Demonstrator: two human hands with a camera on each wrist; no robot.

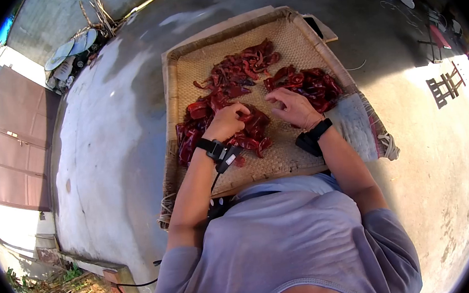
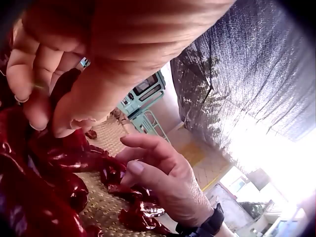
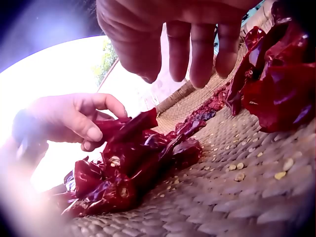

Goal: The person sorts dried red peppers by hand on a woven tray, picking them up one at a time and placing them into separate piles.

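Observation:
Dried red chili peppers lie in separate piles on a woven tray (image 1: 292, 35). At the left pile (image 1: 189, 136), my left hand (image 1: 227, 123) pinches a dark red chili pepper (image 3: 131, 129) between thumb and fingers, low over the other peppers. My right hand (image 1: 293, 108) hovers beside the right pile (image 1: 318, 86), its fingers relaxed and holding nothing. In the right wrist view its fingers (image 3: 201, 54) hang down over the weave. A third pile (image 1: 241, 68) of smaller, shrivelled peppers sits farther back.
Loose pale seeds (image 3: 239, 176) are scattered on the weave between the piles. Pale cloth (image 1: 355, 127) covers the tray's right front corner. A dark flat object (image 1: 313, 27) lies just outside the far right rim. Concrete floor (image 1: 101, 158) surrounds the tray.

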